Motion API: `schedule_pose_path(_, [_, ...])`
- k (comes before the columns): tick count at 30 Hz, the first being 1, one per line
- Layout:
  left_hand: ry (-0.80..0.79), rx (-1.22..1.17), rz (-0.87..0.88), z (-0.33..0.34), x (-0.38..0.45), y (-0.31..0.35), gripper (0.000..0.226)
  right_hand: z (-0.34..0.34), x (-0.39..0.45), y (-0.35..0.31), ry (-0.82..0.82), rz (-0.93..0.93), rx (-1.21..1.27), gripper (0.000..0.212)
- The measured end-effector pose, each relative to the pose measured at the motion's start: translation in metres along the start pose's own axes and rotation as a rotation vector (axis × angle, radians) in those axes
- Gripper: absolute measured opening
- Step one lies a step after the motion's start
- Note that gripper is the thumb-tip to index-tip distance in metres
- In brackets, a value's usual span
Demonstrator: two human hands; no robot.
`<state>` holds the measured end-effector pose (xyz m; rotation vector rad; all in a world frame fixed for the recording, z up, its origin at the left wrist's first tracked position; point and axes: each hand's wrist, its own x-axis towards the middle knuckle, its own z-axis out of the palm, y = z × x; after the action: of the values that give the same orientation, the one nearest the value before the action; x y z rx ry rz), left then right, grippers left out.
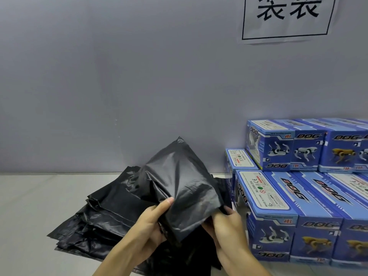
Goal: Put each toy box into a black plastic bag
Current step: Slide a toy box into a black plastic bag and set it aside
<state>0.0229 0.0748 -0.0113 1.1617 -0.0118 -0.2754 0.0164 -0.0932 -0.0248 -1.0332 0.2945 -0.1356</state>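
Both hands hold one black bag (179,188) up off the table (29,206): the left hand (153,218) pinches its near left edge, thumb on top of the film, and the right hand (229,222) grips the near right edge with curled fingers. The bag bulges in a blocky form, so a box seems to sit inside it, though the film hides what it holds. Its long axis runs from the hands up and away toward the wall (139,76), the far corner pointing upward and its near end toward the person. Under it lies a pile of flat bags (95,222), spread to the left and below the hands. The unbagged boxes (298,206) stand just right of the right hand, stacked in two tiers against the wall, their long sides running away from the person. That hand is clearly the nearer for the next pick; the nearest box (264,212) is almost touching its knuckles. A paper sign (286,16) hangs on the wall above.
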Motion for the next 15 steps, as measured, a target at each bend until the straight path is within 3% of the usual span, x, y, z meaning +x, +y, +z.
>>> schedule_pose_path(3, [0.01,0.018,-0.002,0.003,0.001,-0.003,0.058,0.003,-0.001,0.002,0.095,-0.075,0.003,0.049])
schedule_pose_path(6, [0.049,-0.021,0.037,0.002,0.005,-0.002,0.056,0.003,-0.004,-0.001,0.072,-0.136,-0.071,0.044])
schedule_pose_path(9, [0.092,-0.11,0.046,-0.004,0.006,0.003,0.041,0.005,-0.01,-0.004,-0.05,-0.188,-0.128,0.045])
schedule_pose_path(11, [0.129,-0.179,0.057,-0.009,0.007,0.006,0.037,0.004,-0.015,-0.005,-0.111,-0.271,-0.199,0.036])
schedule_pose_path(13, [0.169,-0.208,0.072,-0.013,0.007,0.009,0.037,0.001,-0.017,-0.006,-0.162,-0.432,-0.405,0.012])
schedule_pose_path(15, [0.191,-0.197,0.079,-0.015,0.006,0.012,0.036,0.0,-0.021,-0.006,-0.26,-0.56,-0.604,0.013])
